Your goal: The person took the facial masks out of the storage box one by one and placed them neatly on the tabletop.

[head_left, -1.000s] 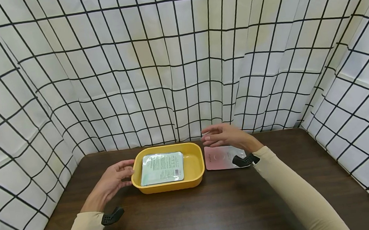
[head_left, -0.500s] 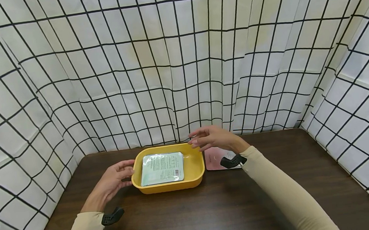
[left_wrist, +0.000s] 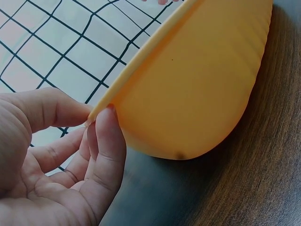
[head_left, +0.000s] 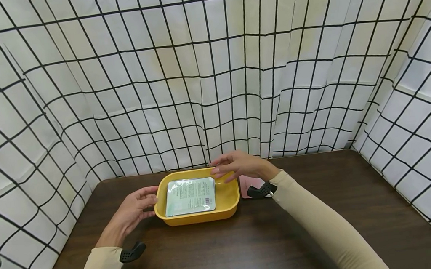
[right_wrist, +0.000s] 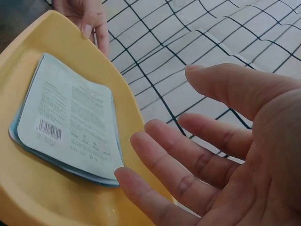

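A yellow plastic tray stands on the table with pale green sheet-mask packets lying flat inside, towards its left end. The right wrist view shows a second edge under the top packet. My left hand pinches the tray's left rim between thumb and fingers, as the left wrist view makes plain. Above the tray's right end hovers my right hand, fingers loosely extended and holding nothing. Just right of the tray lies a pink packet, partly hidden by my right hand and wrist.
The dark wooden table carries all of this. White cloth with a black grid rises behind its far edge and along both sides. A black strap-on device sits at each wrist.
My right hand has moved left from above the pink packet to over the tray's right end. My left hand and the tray have stayed in place.
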The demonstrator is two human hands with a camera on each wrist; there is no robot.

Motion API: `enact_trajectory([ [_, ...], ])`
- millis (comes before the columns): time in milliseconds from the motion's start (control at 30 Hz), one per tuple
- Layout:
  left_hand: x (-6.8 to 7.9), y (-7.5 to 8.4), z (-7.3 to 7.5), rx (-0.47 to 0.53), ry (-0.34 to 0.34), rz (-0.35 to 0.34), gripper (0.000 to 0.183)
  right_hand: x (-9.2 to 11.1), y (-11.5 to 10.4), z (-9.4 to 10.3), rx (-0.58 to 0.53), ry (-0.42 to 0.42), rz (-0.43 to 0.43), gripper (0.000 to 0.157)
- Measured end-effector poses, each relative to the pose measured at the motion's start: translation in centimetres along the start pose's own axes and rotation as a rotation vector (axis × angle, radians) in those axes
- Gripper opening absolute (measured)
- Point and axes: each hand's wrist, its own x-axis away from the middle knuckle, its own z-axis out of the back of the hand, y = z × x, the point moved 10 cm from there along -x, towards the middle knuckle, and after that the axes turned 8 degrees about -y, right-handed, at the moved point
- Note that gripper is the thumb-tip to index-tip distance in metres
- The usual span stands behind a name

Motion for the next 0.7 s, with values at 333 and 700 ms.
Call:
enact_trajectory([
  [333,-0.1,-0.2,0.0,-0.003,-0.003,-0.011,0.063,-1.6,0.6,-1.5,0.037,-0.037,-0.035,0.056],
  [700,0.0,-0.2,0.2,0.01,0.009,-0.002,0.061,-2.8,1.3,-2.7,0.014,-0.038,-0.065,0.053],
])
